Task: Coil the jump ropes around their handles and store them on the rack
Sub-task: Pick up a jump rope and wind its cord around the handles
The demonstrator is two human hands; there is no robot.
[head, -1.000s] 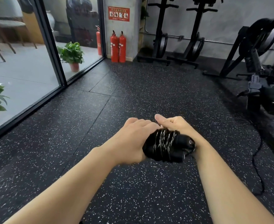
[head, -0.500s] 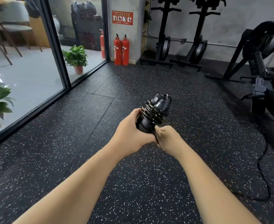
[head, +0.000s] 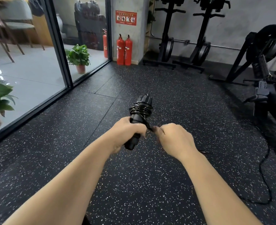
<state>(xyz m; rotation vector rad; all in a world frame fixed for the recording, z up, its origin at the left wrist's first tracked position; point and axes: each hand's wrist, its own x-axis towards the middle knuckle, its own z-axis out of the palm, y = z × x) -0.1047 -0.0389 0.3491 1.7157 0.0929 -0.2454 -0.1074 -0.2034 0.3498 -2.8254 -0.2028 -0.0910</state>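
Observation:
My left hand [head: 127, 132] grips the black jump rope handles [head: 139, 117] around their lower half, and the handles point up and away from me. Shiny black rope [head: 141, 109] is coiled in several turns around their upper part. A short strand runs down from the coil to my right hand [head: 173, 140], which pinches it just right of the handles. The storage rack is not in view.
Speckled black rubber floor [head: 134, 184] all around. Glass wall with potted plants [head: 78, 57] on the left, two red fire extinguishers [head: 124, 51] at the back. Black gym machines [head: 264, 70] stand at the back and right, with a cable [head: 265, 176] lying on the floor.
The handles went from lying sideways between both hands to pointing up in my left hand. My right hand has moved down and right, drawing the rope end away from the coil.

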